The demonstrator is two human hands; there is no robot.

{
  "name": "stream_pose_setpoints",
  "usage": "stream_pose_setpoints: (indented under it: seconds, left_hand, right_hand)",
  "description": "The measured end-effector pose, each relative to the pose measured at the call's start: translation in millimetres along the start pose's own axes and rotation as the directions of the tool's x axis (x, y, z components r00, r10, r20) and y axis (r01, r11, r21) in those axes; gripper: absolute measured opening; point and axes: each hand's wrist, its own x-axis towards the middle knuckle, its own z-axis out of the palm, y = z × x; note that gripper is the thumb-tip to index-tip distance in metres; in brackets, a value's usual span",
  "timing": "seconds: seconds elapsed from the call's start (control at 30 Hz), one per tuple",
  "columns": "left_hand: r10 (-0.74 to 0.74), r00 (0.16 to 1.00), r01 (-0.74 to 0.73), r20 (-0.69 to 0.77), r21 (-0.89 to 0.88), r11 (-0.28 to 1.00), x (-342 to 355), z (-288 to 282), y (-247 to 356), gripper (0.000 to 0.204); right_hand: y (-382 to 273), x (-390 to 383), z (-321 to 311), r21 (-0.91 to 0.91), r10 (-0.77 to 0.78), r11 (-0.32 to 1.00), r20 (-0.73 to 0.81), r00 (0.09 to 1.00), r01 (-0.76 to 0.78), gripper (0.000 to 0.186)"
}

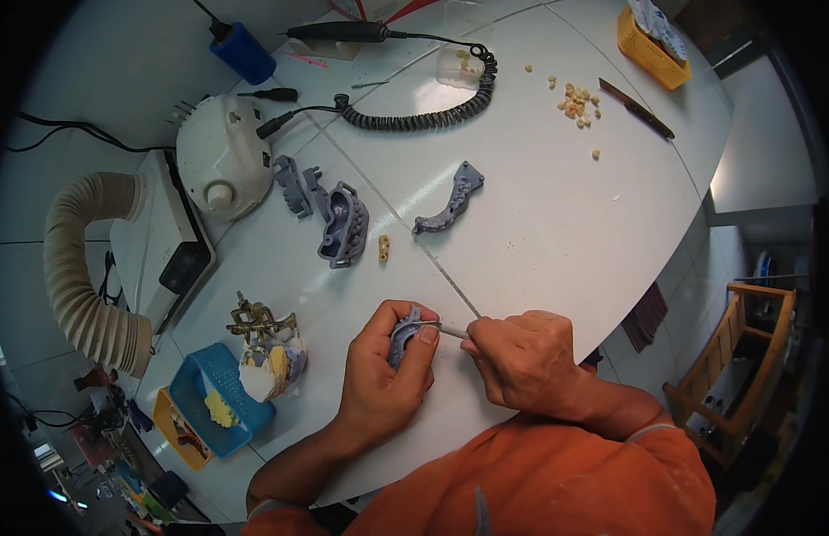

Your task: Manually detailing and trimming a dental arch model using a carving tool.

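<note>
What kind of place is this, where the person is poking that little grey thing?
Probably a dental lab workbench. The left hand holds a grey jaw-shaped model, more grey models lie about, with loose tooth-like pieces and a white motor unit.

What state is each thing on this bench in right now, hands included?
Left hand: closed around a grey dental model.
Right hand: pinching a thin tool, tip against the model.
Grey arch piece: lying loose on the table.
Coiled cord: slack, unstretched.
Blue basket: filled.
</note>
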Motion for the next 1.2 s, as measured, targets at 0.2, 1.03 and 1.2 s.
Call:
stream_pose_setpoints:
  seconds: [0.2, 1.03, 1.2]
  left_hand:
    - [-0.004, 1.0, 0.004, -0.001, -0.011, 1.0, -0.2, 0.1, 0.3, 0.012]
    - [0.107, 0.991, -0.089, -0.082, 0.196, 0.976, -1.8, 1.4, -5.0, 0.019]
    - [0.166, 0.983, -0.142, -0.083, 0.242, 0.96, -1.6, 1.2, -6.4, 0.02]
  right_hand:
    - [-0.3, -0.1, -0.8, 0.001, 0.003, 1.0, 0.002, 1.0, -0.003, 0.028]
    - [-2.0, -1.5, -0.6, -0.002, 0.011, 1.0, -0.02, 1.0, -0.011, 0.028]
    - [-2.3, -0.8, -1.9, 0.0, -0.001, 1.0, -0.024, 1.0, 0.001, 0.028]
